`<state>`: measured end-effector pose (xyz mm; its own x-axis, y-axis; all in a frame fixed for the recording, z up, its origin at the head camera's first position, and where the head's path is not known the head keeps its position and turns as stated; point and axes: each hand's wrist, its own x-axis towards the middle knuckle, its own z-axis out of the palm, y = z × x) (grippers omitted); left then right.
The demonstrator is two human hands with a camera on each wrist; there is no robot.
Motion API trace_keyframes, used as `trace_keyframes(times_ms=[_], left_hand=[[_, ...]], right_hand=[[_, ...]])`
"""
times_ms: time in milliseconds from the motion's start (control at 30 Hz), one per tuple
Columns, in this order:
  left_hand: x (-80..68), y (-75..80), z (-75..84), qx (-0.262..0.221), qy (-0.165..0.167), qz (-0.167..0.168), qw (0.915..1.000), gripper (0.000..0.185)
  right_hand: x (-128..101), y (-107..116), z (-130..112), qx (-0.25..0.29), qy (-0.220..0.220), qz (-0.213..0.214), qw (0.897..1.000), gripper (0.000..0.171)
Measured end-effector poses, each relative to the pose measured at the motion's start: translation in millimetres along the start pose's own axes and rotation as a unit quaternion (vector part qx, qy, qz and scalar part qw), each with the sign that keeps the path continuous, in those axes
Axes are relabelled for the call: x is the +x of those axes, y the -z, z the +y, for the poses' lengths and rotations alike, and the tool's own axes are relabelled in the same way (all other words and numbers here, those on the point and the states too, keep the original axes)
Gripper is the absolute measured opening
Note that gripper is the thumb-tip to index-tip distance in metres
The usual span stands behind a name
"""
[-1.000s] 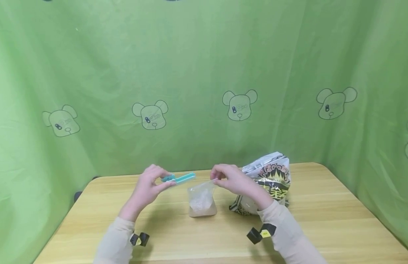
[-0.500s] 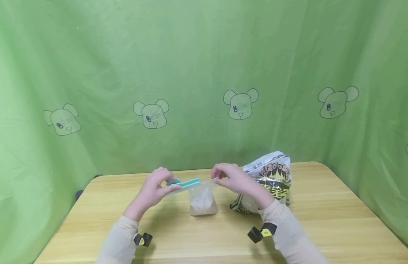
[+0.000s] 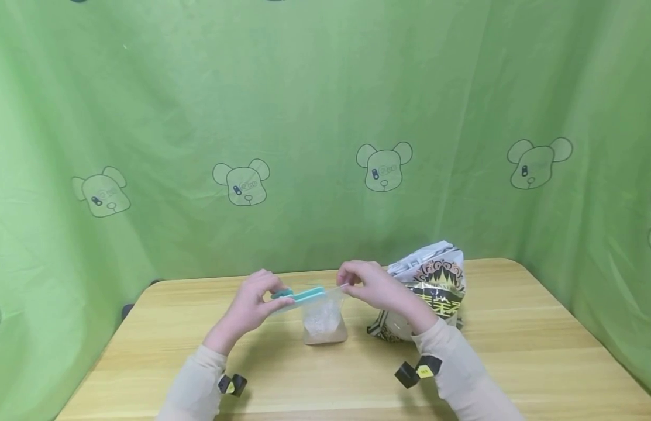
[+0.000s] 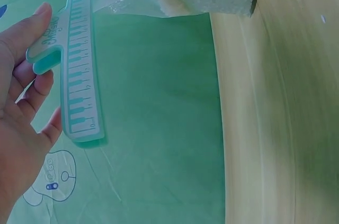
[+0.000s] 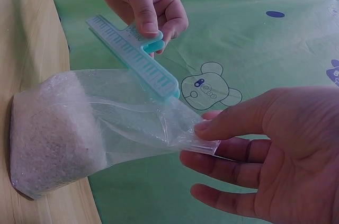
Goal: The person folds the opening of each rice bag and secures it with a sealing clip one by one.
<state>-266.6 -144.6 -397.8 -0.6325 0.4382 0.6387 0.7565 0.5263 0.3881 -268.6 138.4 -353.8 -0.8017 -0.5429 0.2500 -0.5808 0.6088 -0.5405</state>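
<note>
Holding a teal clip (image 3: 299, 294) by its handle end, your left hand (image 3: 251, 305) has thumb and curled fingers clamped on it, as the right wrist view shows plainly. The clip's long ruler-marked bar (image 5: 135, 57) points right, toward your other hand, and its tip lies against the upper part of a clear bag (image 3: 322, 313). Whether the bar's two halves are already around the plastic or only beside it, you cannot tell from these views.

Your right hand (image 3: 369, 286) pinches the bag's top right corner between thumb and forefinger (image 5: 233, 121), with the remaining fingers loosely spread below. The bag's top edge is pulled taut between that pinch and the clip. The bag stands on the table (image 3: 515, 345) in the middle, between your hands, and its lower part is full of pale grains (image 5: 47, 139); the upper part is flat, empty plastic.

Just right of the bag, behind your right wrist, a larger printed bag (image 3: 436, 280) with black and gold markings stands on the table. A green cloth with bear drawings (image 3: 383, 166) hangs behind and to both sides. Both your sleeves are beige, and each wrist carries a small black strap with a yellow tag (image 3: 422, 371).
</note>
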Motion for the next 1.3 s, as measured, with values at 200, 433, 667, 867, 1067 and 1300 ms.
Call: trace_keyframes(times_ms=[200,433,667,867,1067,1300], left_hand=[[0.1,-5.2,-1.0,0.004,0.001,0.000,1.0000,0.015],[0.0,-12.3,-1.3,0.005,0.001,-0.002,1.0000,0.014],[0.2,-14.6,1.3,0.006,0.002,0.004,1.0000,0.015],[0.1,-18.4,1.5,0.001,-0.001,0.008,1.0000,0.016],[-0.9,-21.2,1.7,-0.004,-0.003,0.012,0.9999,0.016],[-0.7,-21.9,3.5,0.007,-0.008,0.017,0.9998,0.016]], right_hand=[[-0.1,-0.3,0.9,-0.001,0.004,0.000,1.000,0.009],[-0.2,-0.2,1.4,-0.001,0.008,0.003,1.000,0.009],[0.0,0.0,0.0,-0.002,0.007,0.004,1.000,0.009],[0.7,-0.4,-1.0,-0.002,0.009,0.002,1.000,0.008],[0.5,-0.9,-0.4,-0.001,0.011,0.002,1.000,0.008],[0.2,-1.8,1.2,-0.001,0.011,0.002,1.000,0.008]])
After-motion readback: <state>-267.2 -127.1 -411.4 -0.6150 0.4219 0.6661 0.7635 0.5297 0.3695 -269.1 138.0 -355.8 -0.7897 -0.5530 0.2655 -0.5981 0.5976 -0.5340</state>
